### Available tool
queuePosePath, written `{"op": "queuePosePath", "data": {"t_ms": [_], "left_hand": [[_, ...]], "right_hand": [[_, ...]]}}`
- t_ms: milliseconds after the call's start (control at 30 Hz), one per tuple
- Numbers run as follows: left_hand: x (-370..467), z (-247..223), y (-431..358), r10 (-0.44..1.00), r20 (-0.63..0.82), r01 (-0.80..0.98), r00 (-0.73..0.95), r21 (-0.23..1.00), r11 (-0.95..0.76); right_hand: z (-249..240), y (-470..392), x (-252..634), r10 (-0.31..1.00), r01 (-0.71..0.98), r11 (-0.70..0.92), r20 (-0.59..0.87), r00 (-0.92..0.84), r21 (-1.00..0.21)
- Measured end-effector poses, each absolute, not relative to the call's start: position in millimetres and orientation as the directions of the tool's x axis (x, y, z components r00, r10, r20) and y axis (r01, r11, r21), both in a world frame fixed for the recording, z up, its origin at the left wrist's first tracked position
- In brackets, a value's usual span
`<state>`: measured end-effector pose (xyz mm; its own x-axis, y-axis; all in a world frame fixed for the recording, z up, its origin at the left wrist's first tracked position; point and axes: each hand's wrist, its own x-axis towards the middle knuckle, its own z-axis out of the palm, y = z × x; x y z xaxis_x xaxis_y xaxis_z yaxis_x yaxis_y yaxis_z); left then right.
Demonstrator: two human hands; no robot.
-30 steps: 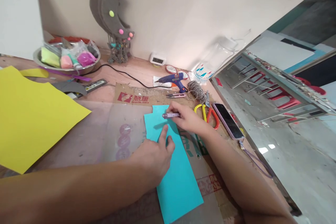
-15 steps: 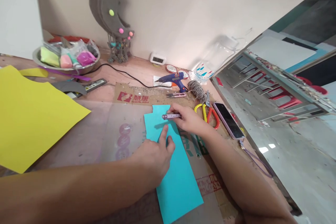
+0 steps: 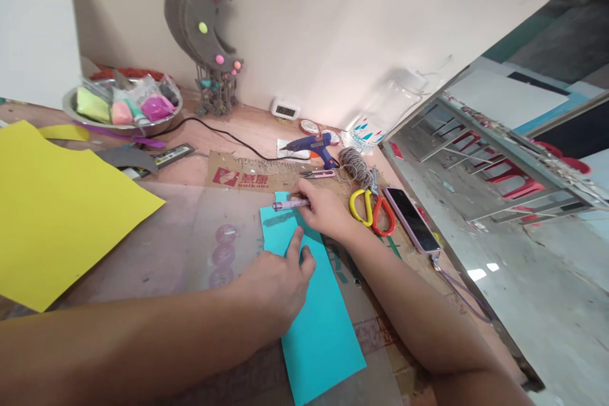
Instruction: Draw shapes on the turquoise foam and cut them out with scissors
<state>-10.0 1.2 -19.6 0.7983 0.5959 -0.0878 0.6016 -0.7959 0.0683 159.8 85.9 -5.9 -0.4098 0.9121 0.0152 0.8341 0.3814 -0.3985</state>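
A strip of turquoise paper [image 3: 326,336] lies lengthwise before me, with a small step cut into its top left edge. My left hand [image 3: 280,285] rests on its middle, index finger stretched out and pressing the sheet, other fingers loosely bent. At the paper's top end, my right hand [image 3: 321,209] is closed around a slim purple pen [image 3: 288,204], which points left across the sheet. The pen's tip and part of its barrel are hidden by the fingers.
Yellow paper [image 3: 71,216] lies left. Beyond my right hand are a glue gun [image 3: 311,144], thread snips [image 3: 318,174], grey yarn [image 3: 356,166], scissors [image 3: 371,209] and a phone [image 3: 413,219]. A metal bowl [image 3: 121,125] of clay packets stands back left. The table edge drops off on the right.
My right hand has slid left along the paper's top end with the pen. My left hand keeps its place on the sheet.
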Motion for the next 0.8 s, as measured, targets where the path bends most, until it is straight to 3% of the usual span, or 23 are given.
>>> {"op": "queuePosePath", "data": {"t_ms": [167,333,400,533,700,800], "left_hand": [[-11,-18,2,0.530,-0.122,0.539,0.839,0.062,-0.840],[-11,-10,3,0.544,-0.205,0.569,0.814,0.089,-0.818],[-12,-11,2,0.572,-0.150,0.586,0.806,0.075,-0.806],[-13,-16,0,0.526,-0.127,0.537,0.841,0.073,-0.840],[-12,-17,2,0.493,-0.157,0.508,0.856,0.071,-0.859],[-13,-14,3,0.483,-0.140,0.496,0.864,0.087,-0.864]], "right_hand": [[-2,80,167,0.856,0.763,0.350,-0.144,-0.496,-0.544],[-3,79,161,0.920,0.850,0.353,-0.017,-0.391,-0.391],[-1,79,160,0.931,0.854,0.334,-0.004,-0.366,-0.400],[2,73,166,0.871,0.792,0.373,-0.111,-0.478,-0.483],[-3,80,164,0.943,0.860,0.310,0.015,-0.333,-0.406],[-2,83,168,0.916,0.786,0.289,-0.082,-0.394,-0.546]]}}
